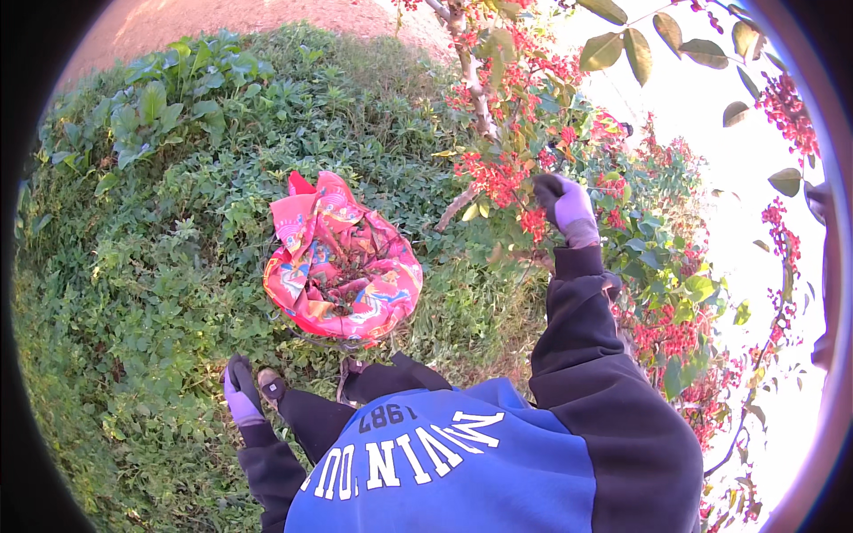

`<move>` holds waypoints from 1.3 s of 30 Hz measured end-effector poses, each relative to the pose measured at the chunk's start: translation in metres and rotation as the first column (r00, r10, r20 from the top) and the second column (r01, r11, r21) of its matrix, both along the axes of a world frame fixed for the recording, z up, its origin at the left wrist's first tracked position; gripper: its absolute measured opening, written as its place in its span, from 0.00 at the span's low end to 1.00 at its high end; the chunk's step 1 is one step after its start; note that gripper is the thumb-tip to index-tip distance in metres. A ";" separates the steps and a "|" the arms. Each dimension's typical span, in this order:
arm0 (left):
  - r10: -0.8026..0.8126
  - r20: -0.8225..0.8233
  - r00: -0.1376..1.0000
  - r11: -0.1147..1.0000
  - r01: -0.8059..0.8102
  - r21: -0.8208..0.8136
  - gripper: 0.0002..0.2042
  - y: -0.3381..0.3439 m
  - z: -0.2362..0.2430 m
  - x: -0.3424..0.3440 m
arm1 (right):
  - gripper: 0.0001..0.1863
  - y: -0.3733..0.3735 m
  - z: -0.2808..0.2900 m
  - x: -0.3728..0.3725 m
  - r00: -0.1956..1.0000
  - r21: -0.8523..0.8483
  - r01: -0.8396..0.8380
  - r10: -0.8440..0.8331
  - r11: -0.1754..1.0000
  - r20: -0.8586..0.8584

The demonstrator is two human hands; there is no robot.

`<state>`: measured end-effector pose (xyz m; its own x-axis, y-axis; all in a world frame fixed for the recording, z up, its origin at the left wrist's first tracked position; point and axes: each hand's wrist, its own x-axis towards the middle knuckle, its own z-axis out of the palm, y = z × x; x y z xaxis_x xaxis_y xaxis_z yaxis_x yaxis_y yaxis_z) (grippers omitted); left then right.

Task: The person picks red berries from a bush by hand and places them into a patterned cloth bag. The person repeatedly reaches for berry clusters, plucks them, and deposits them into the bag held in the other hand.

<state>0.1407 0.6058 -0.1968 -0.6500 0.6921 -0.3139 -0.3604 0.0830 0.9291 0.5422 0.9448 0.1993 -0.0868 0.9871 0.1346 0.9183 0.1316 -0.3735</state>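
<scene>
My right hand [569, 209], in a purple glove with dark fingers, is raised among clusters of small red berries [498, 178] on a thorny-looking shrub. Its fingers are curled closed; what lies in them is hidden. My left hand [240, 391], gloved the same way, hangs low at my left side with the fingers stretched down and nothing visible in them. Between the hands, in front of my feet, stands a round basket lined with a pink-red patterned cloth [391, 275]. Dark reddish-brown clusters [342, 266] lie inside, and one end of the cloth flops over the far rim.
A pale branch [475, 80] rises beyond the right hand. More berry-laden twigs [786, 115] hang at the far right. Low green weeds [142, 266] cover the ground, with a broad-leaved plant [169, 98] at the far left and bare reddish soil [222, 18] behind. My shoes [271, 386] stand close to the basket.
</scene>
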 end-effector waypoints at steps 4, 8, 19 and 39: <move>-0.113 -0.063 0.992 0.991 0.118 0.070 0.18 0.034 0.024 -0.006 | 0.11 -0.009 0.010 0.020 0.877 0.285 0.098 0.053 0.953 -0.478; -0.212 -0.173 0.962 0.962 0.236 0.136 0.18 0.070 0.057 -0.003 | 0.13 -0.024 0.008 0.033 0.846 0.380 0.173 0.060 0.909 -0.529; -0.489 -0.192 0.851 0.820 0.523 0.234 0.12 0.146 0.160 0.037 | 0.43 -0.025 -0.067 0.015 0.904 0.094 0.234 -0.181 0.968 -0.388; -0.826 -0.182 0.534 0.452 0.820 0.351 0.18 0.286 0.232 0.210 | 0.19 -0.068 -0.141 -0.058 0.999 0.293 0.020 -0.008 0.956 -0.041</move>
